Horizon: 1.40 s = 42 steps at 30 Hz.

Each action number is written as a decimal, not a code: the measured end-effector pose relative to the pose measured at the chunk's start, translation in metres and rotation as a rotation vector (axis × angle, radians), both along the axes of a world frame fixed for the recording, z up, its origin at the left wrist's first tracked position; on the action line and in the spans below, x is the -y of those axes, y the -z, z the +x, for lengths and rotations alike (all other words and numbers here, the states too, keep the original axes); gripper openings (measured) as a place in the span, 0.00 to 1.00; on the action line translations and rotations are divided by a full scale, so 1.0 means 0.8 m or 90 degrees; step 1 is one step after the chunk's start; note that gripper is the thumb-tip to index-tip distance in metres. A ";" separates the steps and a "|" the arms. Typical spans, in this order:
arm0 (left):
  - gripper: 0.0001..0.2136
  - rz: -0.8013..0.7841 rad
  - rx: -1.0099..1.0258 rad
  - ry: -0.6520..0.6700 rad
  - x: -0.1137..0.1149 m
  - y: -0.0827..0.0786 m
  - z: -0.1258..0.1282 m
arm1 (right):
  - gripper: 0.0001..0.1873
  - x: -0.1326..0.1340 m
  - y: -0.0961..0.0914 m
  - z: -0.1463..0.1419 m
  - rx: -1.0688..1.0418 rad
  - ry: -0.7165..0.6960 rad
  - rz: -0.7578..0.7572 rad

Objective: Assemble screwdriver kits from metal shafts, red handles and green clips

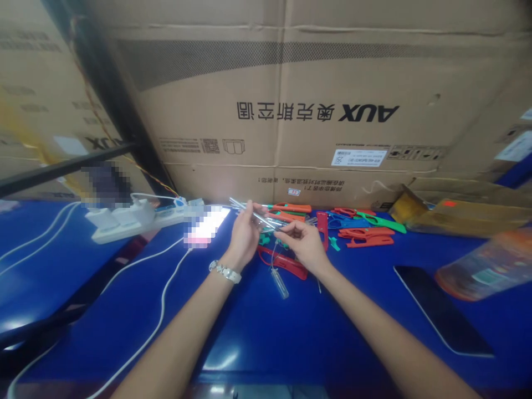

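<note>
My left hand (pixel 244 235), with a white bracelet at the wrist, is closed round slim silver metal tubes (pixel 261 219) that slant down to the right. At their lower end my right hand (pixel 305 244) pinches with thumb and fingertips; a small dark bit shows there. Beneath the hands lies a red lighter casing (pixel 291 265), partly covered. A clear lighter fuel tank (pixel 280 284) with a thin wire rests on the table just in front. Orange lighter casings (pixel 291 208) lie behind the fingers, and small green plastic pieces (pixel 264 239) show between the hands.
More red casings (pixel 368 235), a green one (pixel 384 223) and blue ones (pixel 336 220) lie right. A black phone (pixel 443 310) and an orange-lidded clear jar (pixel 490 269) are farther right. Left are a power strip (pixel 141 224), cables and a lit screen (pixel 210 224). A large carton (pixel 316 72) stands behind.
</note>
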State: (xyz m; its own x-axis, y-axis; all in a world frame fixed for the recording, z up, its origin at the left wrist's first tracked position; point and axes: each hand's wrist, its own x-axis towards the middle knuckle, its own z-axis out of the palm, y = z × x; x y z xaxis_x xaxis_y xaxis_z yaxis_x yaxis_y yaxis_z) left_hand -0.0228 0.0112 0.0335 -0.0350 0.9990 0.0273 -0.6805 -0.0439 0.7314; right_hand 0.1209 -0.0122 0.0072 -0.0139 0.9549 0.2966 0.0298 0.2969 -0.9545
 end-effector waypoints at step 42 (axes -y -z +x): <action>0.14 -0.129 0.119 0.091 0.019 -0.003 0.014 | 0.28 0.006 -0.012 -0.004 -0.091 -0.114 -0.096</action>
